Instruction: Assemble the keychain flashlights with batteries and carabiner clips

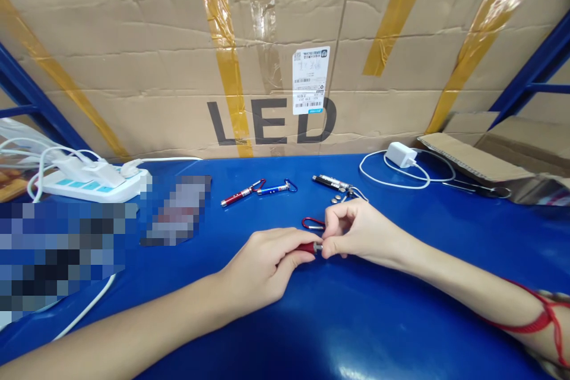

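Observation:
My left hand (271, 261) is closed round a small red metal tube (306, 247), whose silver end points right. At that silver end, my right hand (350, 231) pinches with thumb and forefinger; what lies between its fingertips is mostly hidden. A red carabiner (313, 224) rests just behind the fingers. Farther back lie a red penlight (237, 196) and a blue penlight (273, 189), each with a clip. A black penlight (325, 181) and a silver one lie behind my right hand, beside several small round metal pieces (339, 195).
A white power strip (91, 185) with plugs and cables stands at the left, near blurred-out items. A white charger (399, 155) with a looped cable lies at the back right, beside an open cardboard box (472, 157). A large carton (169, 71) walls off the back.

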Demonstrator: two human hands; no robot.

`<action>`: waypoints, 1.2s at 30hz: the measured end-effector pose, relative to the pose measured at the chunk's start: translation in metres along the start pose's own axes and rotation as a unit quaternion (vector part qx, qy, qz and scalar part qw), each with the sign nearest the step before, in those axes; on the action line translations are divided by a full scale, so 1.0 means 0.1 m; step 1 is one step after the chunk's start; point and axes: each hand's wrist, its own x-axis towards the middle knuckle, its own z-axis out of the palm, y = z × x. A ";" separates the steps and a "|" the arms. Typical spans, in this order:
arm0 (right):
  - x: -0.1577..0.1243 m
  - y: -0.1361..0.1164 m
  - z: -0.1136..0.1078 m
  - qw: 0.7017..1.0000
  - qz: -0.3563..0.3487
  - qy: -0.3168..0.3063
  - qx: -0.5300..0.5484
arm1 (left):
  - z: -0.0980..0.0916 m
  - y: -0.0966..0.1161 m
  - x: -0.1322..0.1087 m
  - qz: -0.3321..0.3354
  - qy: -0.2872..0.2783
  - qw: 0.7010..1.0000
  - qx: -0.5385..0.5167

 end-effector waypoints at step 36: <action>-0.06 -0.01 -0.07 0.865 -0.422 0.047 -0.268 | -0.02 0.02 0.01 -0.037 0.024 0.999 0.002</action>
